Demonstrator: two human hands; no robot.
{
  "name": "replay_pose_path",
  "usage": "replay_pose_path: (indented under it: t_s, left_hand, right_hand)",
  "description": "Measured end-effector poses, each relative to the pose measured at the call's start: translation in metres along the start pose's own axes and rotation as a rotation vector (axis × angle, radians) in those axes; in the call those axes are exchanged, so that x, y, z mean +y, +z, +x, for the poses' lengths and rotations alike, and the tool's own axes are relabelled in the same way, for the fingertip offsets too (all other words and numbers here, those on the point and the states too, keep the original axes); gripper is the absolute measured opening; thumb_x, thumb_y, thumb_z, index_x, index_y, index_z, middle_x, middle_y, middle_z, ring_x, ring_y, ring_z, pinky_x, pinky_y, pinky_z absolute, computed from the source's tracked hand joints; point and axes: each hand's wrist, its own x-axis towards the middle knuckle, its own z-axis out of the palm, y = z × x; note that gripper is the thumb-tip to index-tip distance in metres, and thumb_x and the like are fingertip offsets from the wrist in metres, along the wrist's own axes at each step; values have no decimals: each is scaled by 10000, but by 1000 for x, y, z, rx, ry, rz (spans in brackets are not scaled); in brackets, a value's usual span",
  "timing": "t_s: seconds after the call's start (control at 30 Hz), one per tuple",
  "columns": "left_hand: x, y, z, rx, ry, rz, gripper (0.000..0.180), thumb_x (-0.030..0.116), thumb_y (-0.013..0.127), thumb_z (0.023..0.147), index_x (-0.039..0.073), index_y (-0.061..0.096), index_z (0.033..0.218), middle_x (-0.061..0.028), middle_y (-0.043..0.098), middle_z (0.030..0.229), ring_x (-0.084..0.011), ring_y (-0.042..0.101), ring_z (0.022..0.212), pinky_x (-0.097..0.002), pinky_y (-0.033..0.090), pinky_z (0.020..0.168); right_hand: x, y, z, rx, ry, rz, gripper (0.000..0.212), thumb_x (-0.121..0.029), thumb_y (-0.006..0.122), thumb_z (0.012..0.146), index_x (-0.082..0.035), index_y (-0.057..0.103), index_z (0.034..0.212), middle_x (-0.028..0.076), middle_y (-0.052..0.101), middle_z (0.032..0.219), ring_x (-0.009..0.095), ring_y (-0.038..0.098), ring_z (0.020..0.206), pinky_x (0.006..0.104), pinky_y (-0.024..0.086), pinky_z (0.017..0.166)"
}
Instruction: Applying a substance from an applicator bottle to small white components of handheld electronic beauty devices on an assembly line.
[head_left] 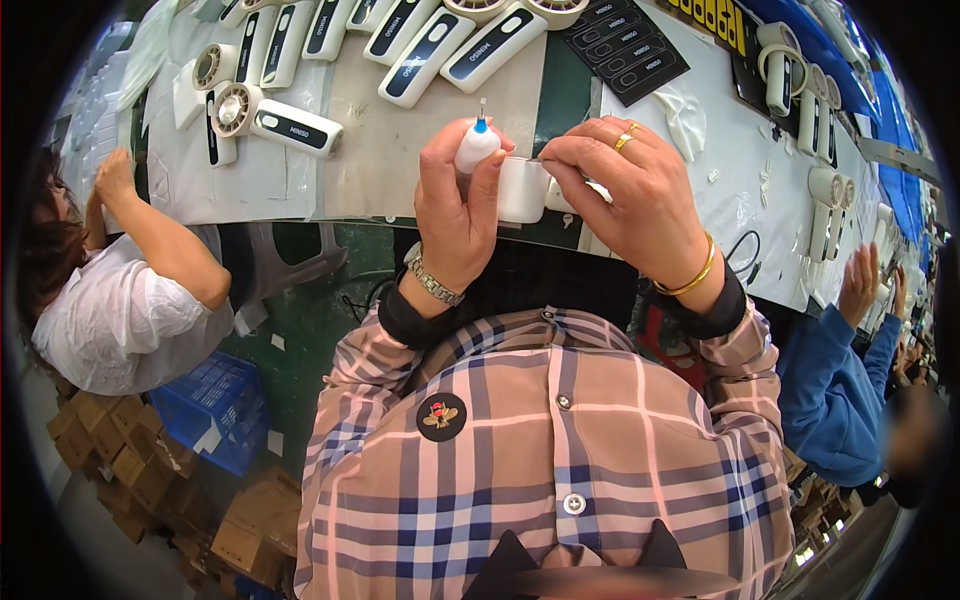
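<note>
In my left hand (455, 205) is a small white squeeze bottle (478, 150) with a blue collar and a thin tip pointing up. Thumb and fingers are wrapped round it. Close to its right stands a white, smooth, rounded container (521, 192) at the table's near edge. My right hand (635, 185) is beside that container, thumb and forefinger pinched at its upper rim. Whatever they pinch is too small to name. Part of another white piece (560, 198) shows below the right fingers.
White handheld fans (297, 128) with dark panels lie across the far left and middle of the table. A black sheet of labels (628, 50) lies beyond my right hand. One person (150, 290) sits at left, another in blue (840, 390) at right. A blue crate (215, 410) and cardboard boxes (255, 530) stand on the floor.
</note>
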Motion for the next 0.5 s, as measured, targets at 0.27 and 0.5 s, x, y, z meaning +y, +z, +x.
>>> replay_pose_path:
  t_s: [0.27,0.5]
  left_hand:
    - [-5,1,-1,5,65,92,316,51,596,1054,17,484,1348,-152,682,1090,-218,694,875,-335,568,754]
    - [-4,0,-2,0,77,109,324,48,605,1043,17,499,1348,-181,662,1201,-265,699,890,-374,566,775]
  right_hand:
    - [-5,5,-3,33,38,-48,106,-53,756,860,-42,717,959,85,715,909,279,684,814,366,541,732]
    - [-4,1,1,4,-34,-94,95,-69,748,871,-42,715,956,80,708,906,277,682,815,365,540,732]
